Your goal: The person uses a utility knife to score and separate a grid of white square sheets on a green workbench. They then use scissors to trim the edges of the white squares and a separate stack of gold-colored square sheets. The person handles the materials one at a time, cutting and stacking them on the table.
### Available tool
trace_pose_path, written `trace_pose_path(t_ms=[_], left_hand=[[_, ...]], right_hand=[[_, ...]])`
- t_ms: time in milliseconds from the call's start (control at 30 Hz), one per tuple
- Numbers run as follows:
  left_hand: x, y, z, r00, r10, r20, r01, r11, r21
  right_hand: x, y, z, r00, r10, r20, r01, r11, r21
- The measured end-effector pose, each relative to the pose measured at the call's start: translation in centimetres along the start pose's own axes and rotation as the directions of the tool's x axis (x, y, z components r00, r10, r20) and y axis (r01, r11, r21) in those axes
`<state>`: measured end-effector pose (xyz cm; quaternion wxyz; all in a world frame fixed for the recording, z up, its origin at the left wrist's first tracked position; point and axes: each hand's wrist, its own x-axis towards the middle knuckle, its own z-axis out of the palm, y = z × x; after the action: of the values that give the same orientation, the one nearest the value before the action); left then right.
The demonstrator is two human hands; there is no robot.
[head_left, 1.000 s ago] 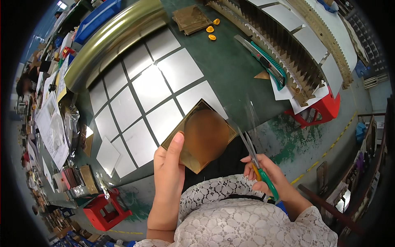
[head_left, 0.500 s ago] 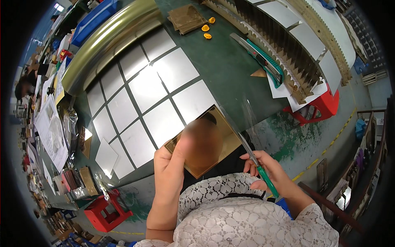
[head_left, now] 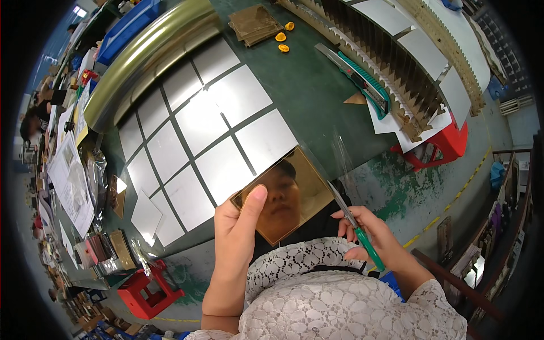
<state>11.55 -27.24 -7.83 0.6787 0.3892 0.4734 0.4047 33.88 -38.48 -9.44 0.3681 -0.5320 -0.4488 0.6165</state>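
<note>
The left hand holds a gold plate with its fingers. The right hand has fingers around green scissors near it.

The gold sheet is concealing finger ends of the left hand; the gold roll and slotted rack are running past the upper edge.

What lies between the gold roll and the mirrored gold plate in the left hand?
Rows of pale flat sheets on the green table lie between the gold roll and the mirrored gold plate, in the head view.
</note>
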Motion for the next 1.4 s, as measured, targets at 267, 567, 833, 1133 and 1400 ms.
trace_pose_path(t_ms=[267, 567, 833, 1133, 1400], left_hand=[[0.6, -0.3, 0.6, 0.998, -0.049, 0.037, 0.049, 0.999, -0.003], [2.2, -1.6, 1.3, 0.950, -0.212, 0.231, 0.204, 0.977, 0.058], [2.3, -1.5, 1.3, 0.928, -0.292, 0.232, 0.241, 0.944, 0.226], [-0.6, 4.9, -11.3, 0.839, 0.346, -0.421, -0.253, 0.932, 0.262], [-9.9, 4.5, -32.0, 0.325, 0.520, -0.790, -0.172, 0.854, 0.491]], right_hand=[[-0.3, 0.0, -0.6, 0.998, 0.053, -0.042, -0.054, 0.998, -0.016], [0.2, 0.8, -1.6, 0.989, 0.116, -0.087, -0.103, 0.985, 0.136], [2.0, -0.4, -3.1, 0.970, 0.241, 0.038, -0.231, 0.860, 0.456], [0.8, 1.1, -0.4, 0.998, 0.025, -0.052, -0.002, 0.916, 0.401], [1.7, 0.8, 1.4, 1.000, -0.025, -0.019, 0.029, 0.950, 0.312]])
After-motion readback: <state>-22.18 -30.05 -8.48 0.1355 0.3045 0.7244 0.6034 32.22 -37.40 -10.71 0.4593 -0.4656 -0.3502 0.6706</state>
